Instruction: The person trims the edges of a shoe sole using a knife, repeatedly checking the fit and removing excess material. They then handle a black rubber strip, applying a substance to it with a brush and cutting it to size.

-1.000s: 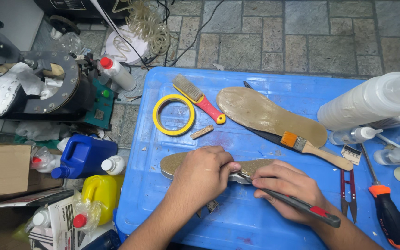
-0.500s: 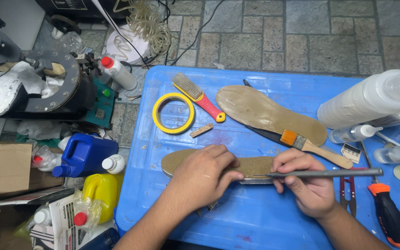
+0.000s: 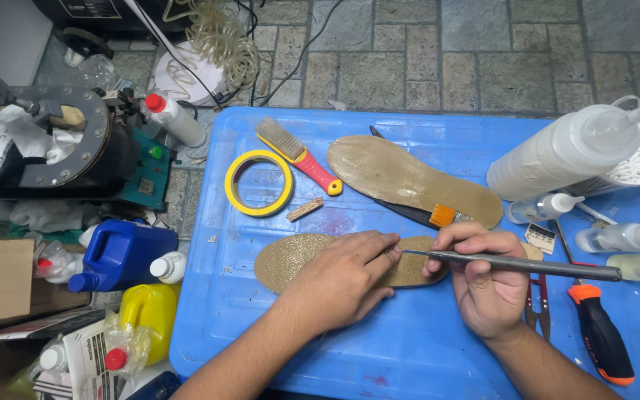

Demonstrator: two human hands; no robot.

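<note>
Here left hand point(image 3: 342, 278) flat on grainy tan insole point(image 3: 290, 259); right hand point(image 3: 483, 285) fingers clamp slim metal rod point(image 3: 512, 264).

On the table point(image 3: 246, 326), an insole point(image 3: 290, 259) lies under the left hand point(image 3: 346, 278); the right hand point(image 3: 483, 285) is just right of it, holding a metal tool point(image 3: 527, 264). Behind them lie a tape ring point(image 3: 258, 182), a brush point(image 3: 298, 155) and a second insole point(image 3: 409, 179). Bottles point(image 3: 564, 152) stand at the far right.
</note>
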